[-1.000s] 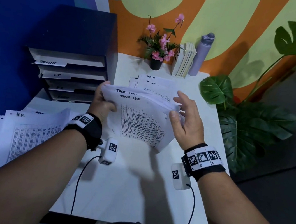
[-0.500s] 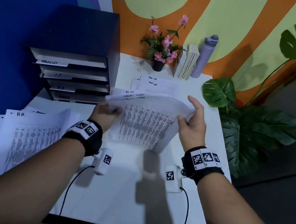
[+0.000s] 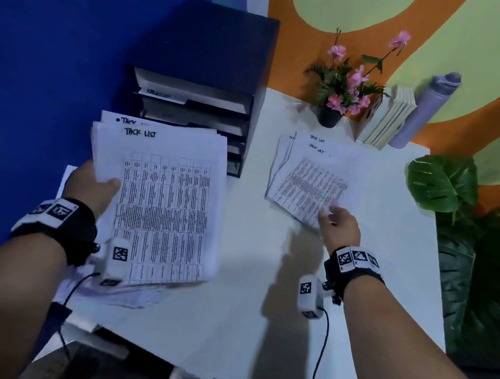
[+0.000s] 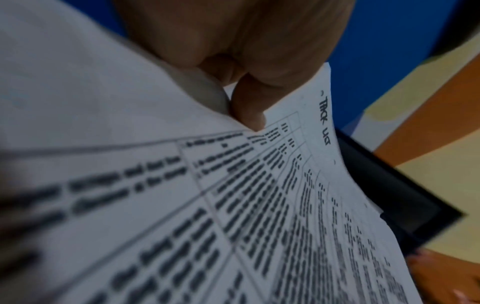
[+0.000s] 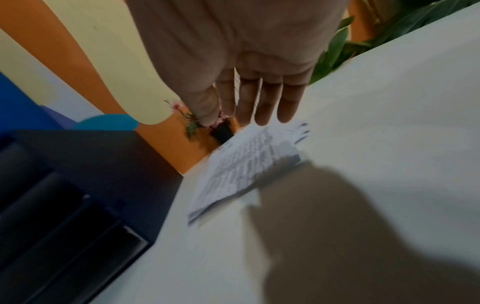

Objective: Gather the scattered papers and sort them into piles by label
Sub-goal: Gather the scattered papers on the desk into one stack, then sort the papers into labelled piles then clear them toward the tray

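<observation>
My left hand (image 3: pixel 96 185) grips a thick stack of printed sheets headed "TACK LIST" (image 3: pixel 164 203), thumb on top and fingers underneath, held above the table's left side. The left wrist view shows the thumb (image 4: pixel 248 115) pressing the top sheet (image 4: pixel 259 205). A second pile of the same sheets (image 3: pixel 311 175) lies fanned on the white table (image 3: pixel 241 315) at the right. My right hand (image 3: pixel 333 219) reaches to that pile's near edge. In the right wrist view its fingers (image 5: pixel 262 107) are straight just above the pile (image 5: pixel 241 170), holding nothing; contact is unclear.
A black tray organiser (image 3: pixel 200 100) with labelled shelves stands at the back left. A flower pot (image 3: pixel 329 118), upright books (image 3: pixel 385 118) and a purple bottle (image 3: pixel 424 107) line the back wall. Large plant leaves (image 3: pixel 443 183) hang past the right edge. More sheets (image 3: pixel 120 294) lie under the held stack.
My right hand has let go of the stack and moved right to the pile on the table. The left hand alone now carries the stack, shifted to the left.
</observation>
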Motion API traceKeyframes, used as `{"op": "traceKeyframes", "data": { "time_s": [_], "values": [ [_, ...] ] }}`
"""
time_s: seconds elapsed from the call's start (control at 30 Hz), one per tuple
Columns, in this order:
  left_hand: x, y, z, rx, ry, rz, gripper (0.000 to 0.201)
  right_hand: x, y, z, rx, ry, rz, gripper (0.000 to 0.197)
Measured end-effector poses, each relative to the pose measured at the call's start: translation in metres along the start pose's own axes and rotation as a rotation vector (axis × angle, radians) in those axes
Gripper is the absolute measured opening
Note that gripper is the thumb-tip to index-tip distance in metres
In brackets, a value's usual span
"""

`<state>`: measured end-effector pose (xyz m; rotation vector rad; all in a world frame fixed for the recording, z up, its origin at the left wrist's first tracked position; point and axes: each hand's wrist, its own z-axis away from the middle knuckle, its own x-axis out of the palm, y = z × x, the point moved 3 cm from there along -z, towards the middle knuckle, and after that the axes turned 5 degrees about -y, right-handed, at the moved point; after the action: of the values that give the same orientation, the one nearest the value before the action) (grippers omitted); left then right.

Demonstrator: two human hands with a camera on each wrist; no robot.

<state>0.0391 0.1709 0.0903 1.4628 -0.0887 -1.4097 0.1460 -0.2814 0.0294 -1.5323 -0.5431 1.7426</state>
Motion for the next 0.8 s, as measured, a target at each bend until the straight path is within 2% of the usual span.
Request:
{"op": "traceKeyframes", "data": {
  "time_s": [0.13,0.2,0.27,0.43,0.5,0.57,0.67,0.8],
  "values": [
    [-0.001,-0.037,-0.016,-0.071,0.05,-0.033,0.034,0.009,0.013,-0.025,0.202,-0.045,0.176,0.057],
    [0.005,-0.048,-0.023,-0.067,0.087,-0.01,0.053,0.013,0.012,-0.036,0.265,-0.03,0.237,0.059],
    [0.016,-0.051,-0.024,-0.009,0.063,-0.121,0.074,0.018,0.008,-0.045,0.298,-0.011,0.279,0.058],
    [0.065,-0.04,-0.014,0.192,-0.193,-0.392,0.077,0.028,0.003,-0.066,0.398,0.003,0.295,0.068],
    [0.083,-0.044,-0.012,0.17,-0.331,-0.504,0.083,0.033,0.002,-0.076,0.448,-0.004,0.294,0.075],
    [0.096,-0.054,-0.014,0.088,-0.445,-0.582,0.087,0.039,0.001,-0.084,0.483,-0.007,0.309,0.078],
    [0.105,-0.059,-0.02,0.022,-0.499,-0.634,0.091,0.049,0.002,-0.092,0.48,0.028,0.375,0.078],
    [0.113,-0.056,-0.026,0.01,-0.489,-0.659,0.094,0.057,0.007,-0.098,0.537,0.061,0.377,0.098]
  ]
}}
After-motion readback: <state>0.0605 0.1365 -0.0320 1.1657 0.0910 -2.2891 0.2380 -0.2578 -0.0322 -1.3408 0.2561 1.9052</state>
